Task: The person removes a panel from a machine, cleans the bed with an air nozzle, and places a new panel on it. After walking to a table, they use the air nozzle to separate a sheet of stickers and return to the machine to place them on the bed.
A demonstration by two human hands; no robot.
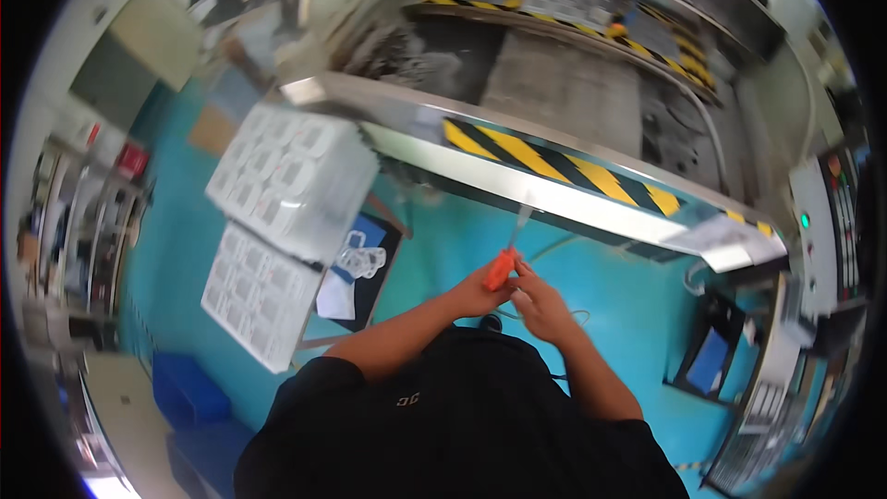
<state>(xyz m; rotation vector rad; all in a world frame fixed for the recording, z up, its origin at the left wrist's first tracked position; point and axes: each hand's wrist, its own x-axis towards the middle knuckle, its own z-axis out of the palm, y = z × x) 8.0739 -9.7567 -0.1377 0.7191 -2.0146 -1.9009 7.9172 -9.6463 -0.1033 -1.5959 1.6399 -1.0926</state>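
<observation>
My left hand [479, 293] is closed round the handle of an orange-handled tool [500, 270]. A slim, pale metal shaft points away from me toward the machine's front edge; its tip is blurred, and I cannot tell the tool's exact kind. Right against it is my right hand [543, 307], its fingers bent in and meeting the handle beside the left fingers. Both hands are in front of my body, short of the metal ledge [407, 136] with its black-and-yellow striped band [559, 166].
Beyond the ledge lies the machine's grimy bed [564, 83]. At left, white moulded trays [286, 176] stand stacked by a dark cart [377, 291] holding clear plastic pieces [360, 259]. A control panel [818, 236] with a green light is at right. A thin hose [580, 317] lies near my hands.
</observation>
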